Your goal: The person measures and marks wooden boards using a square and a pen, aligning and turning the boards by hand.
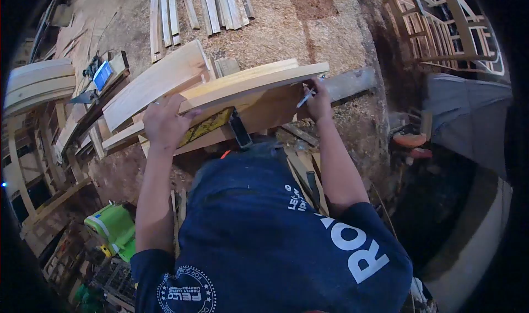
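In front of my body lies a long, slightly curved wooden board [259, 83], slanting up to the right, with another pale strip along its far side. My left hand [164, 121] is closed over its left part, fingers on the upper edge and thumb on the near side. At the right end, my right hand [318, 100] is closed on a slim white pen [305, 98], its fingers close against the board. Below the board are a worn yellow piece [206, 128] with dark marks and a black metal bar [239, 129]. A wide pale plank [160, 84] lies beyond my left hand.
Several long wood strips [212, 7] lie on the sawdust-covered floor ahead. Stacked curved boards [41, 84] and a blue-faced object [102, 75] are at left. A green plastic object [113, 227] stands lower left. Wooden frames [446, 26] and a grey sheet [468, 114] are at right.
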`<state>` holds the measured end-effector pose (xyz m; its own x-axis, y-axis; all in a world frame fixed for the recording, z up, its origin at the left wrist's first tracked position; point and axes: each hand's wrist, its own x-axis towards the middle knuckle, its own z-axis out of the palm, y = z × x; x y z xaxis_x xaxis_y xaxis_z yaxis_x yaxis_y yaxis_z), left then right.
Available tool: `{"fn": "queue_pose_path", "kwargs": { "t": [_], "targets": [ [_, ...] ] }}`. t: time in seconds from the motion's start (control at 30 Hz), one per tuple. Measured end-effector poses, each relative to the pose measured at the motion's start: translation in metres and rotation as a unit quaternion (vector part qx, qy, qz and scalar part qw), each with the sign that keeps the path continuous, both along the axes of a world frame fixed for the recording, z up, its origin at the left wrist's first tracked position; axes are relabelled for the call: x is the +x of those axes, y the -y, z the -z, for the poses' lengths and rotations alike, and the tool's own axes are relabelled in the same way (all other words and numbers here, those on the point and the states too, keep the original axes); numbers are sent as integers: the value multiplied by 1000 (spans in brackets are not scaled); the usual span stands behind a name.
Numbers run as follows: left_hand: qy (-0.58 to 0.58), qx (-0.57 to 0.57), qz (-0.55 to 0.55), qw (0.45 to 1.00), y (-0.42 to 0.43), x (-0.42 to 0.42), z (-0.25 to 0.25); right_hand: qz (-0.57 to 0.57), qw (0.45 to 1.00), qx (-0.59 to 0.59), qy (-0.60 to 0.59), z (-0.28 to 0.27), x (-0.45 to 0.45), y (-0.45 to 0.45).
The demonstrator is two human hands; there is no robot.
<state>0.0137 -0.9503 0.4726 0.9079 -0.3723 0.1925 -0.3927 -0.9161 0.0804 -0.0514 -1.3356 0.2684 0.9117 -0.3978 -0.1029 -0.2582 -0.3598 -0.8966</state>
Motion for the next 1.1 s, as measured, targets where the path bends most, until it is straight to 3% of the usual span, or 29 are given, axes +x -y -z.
{"fn": "queue_pose_path", "kwargs": {
  "t": [0.2, 0.23, 0.3, 0.37, 0.43, 0.5, 0.6, 0.7, 0.8, 0.83, 0.93, 1.03, 1.1],
  "targets": [
    [-28, 5, 8, 1000, -2, 1, 4, -35, 996, -59, -63, 5, 6, 12],
    [-37, 11, -1, 999, -2, -1, 1, -31, 993, -113, 1, 53, 2, 25],
    [-38, 25, -19, 999, -3, -3, 8, -17, 996, 85, 16, 78, 6, 35],
    [-10, -37, -11, 999, -11, -1, 22, -42, 994, 104, 10, 31, 11, 22],
    [-26, -40, -28, 998, -8, -2, 16, -89, 996, -12, 12, 48, 12, 37],
    [-61, -34, -43, 997, -8, 0, 12, -48, 998, 27, -20, 32, 12, 23],
    [-74, -42, -41, 996, -10, 1, 6, -73, 997, -30, -13, 11, 14, 21],
    [-95, -44, -40, 994, -12, 1, 5, 69, 967, 244, -29, 22, 20, 19],
    [-99, -62, -28, 993, -15, -1, 10, 40, 982, 181, -35, 12, 19, 14],
    [-94, -71, -20, 993, -15, -1, 12, -26, 992, 123, 29, 38, 18, 27],
    [-111, -61, -26, 992, -14, -1, 8, 41, 964, 261, 28, 41, 21, 31],
    [-108, -43, -26, 993, -13, -1, 6, 45, 984, 169, -38, 12, 16, 12],
    [-114, -62, -37, 991, -13, -1, 3, 38, 947, 319, 20, 55, 24, 42]
  ]
}}
